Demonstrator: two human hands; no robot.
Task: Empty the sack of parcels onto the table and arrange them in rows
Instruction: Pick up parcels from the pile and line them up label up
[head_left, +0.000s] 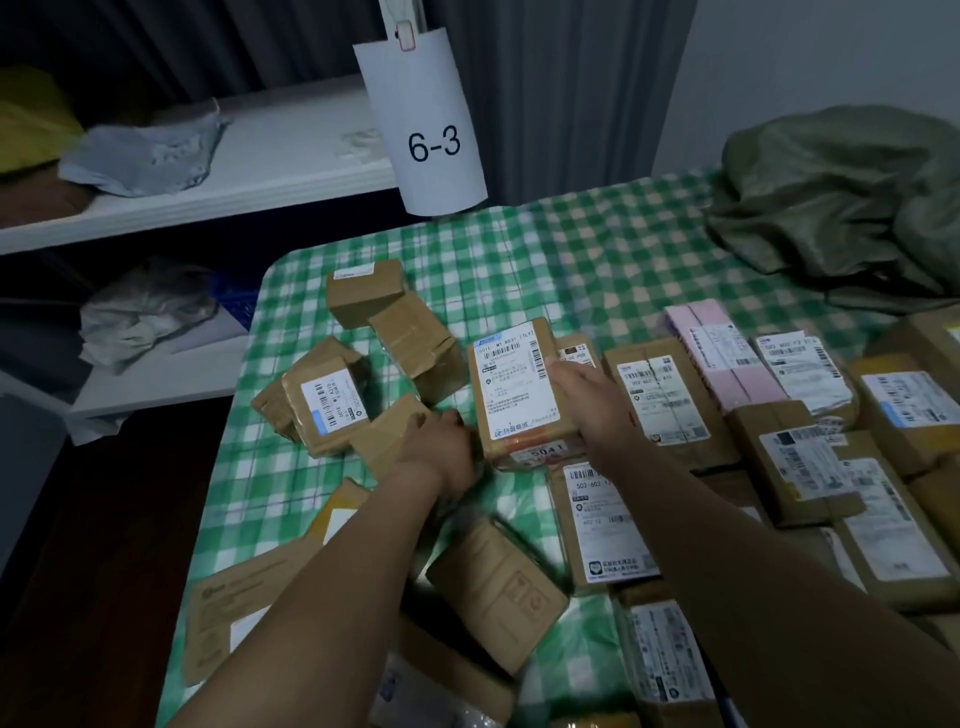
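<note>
Labelled parcel (519, 389): a brown cardboard box taped shut, with a large white shipping label covering most of its upper face, printed with barcodes and a blue logo at the bottom.
Where it is: near the middle of the table, tipped up so the label faces the camera; its lower edge sits on another parcel with an orange strip marked "5041".
Right hand (587, 395): fingers curled round the labelled parcel's right edge, gripping it.
Left hand (441, 447): back of the hand to the camera, at the parcel's lower left corner and over a small brown box (389, 431); the fingers bend down out of sight, so I cannot tell what they hold.
Rowed parcels (660, 400): to the right, laid flat side by side, labels up, mostly brown, edges touching.
Pink parcel (722, 353): among them, in the far row.
Loose parcels (363, 291): to the left, scattered at odd angles, some leaning on each other.
Sack (841, 208): olive green, slumped and crumpled on the table's far right corner.
Table (519, 260): covered with a green and white checked cloth.
Paper sign (431, 130): a curled white sheet reading "6-3", hanging above the table's far edge.
Shelf (260, 171): white, to the left, carrying a crumpled grey bag (150, 150).
Room: dim, with a dark curtain (545, 78) behind and a pale wall (805, 62) to the right.
</note>
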